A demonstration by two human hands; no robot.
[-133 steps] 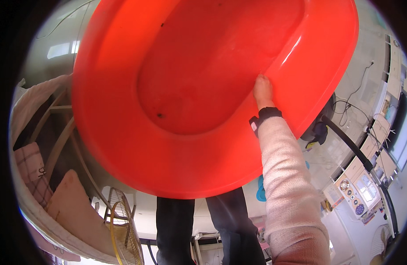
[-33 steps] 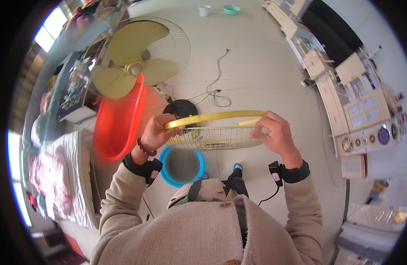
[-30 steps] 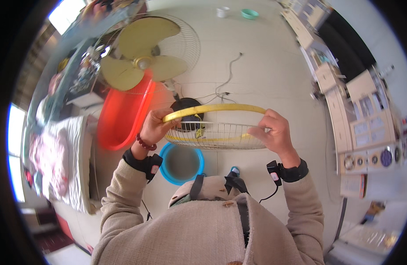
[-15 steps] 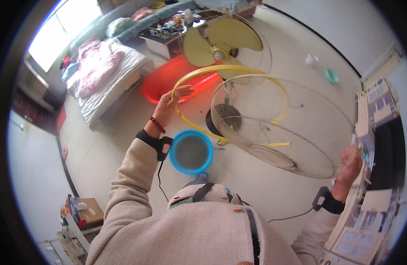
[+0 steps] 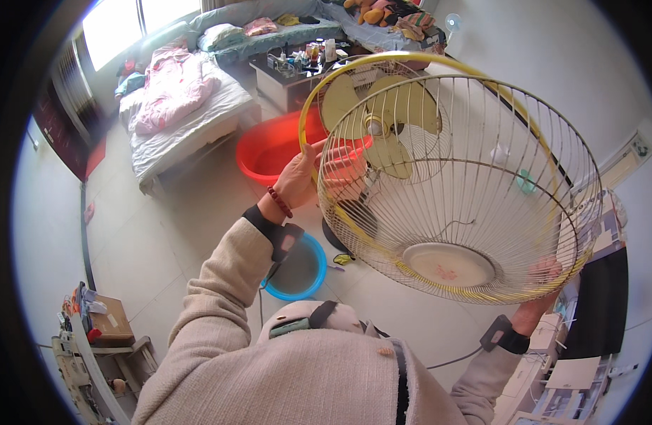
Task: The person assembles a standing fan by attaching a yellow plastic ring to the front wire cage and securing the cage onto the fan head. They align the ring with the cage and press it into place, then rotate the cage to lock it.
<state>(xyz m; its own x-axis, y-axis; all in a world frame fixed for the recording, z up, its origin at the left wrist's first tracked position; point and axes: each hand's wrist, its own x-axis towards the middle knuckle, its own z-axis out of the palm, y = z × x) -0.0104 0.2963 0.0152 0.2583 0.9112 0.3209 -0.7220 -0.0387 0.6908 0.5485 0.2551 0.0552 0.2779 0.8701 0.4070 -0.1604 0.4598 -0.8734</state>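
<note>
Our left hand (image 5: 295, 177) grasps the left side of a yellow ring (image 5: 306, 117). Our right hand (image 5: 545, 272), seen partly through the bars, holds the wire cover (image 5: 450, 263) near its lower right edge; the wires hide just how its fingers close. Both things are up in the air in front of us, the cover tilted with its pale centre disc low. Ring and bars overlap in our view, and we cannot tell whether the two are joined anywhere.

Just past them stands a fan (image 5: 338, 103), its three pale yellow blades seen partly through the wires and its black base (image 5: 338, 237) on the floor. As we judge it, the taking apart is done at the front: cover and ring are off the fan, while the rear guard sits behind the blades. Closing that front is left undone, with neither piece fitted.

Nearer us on the floor is a blue basin (image 5: 322, 280) with cloudy water in it. A red tub (image 5: 259, 152) lies to the left of the fan, a bed (image 5: 149, 156) with pink bedding (image 5: 176, 85) further left, and a dark low surface (image 5: 276, 66) with small items beyond.
</note>
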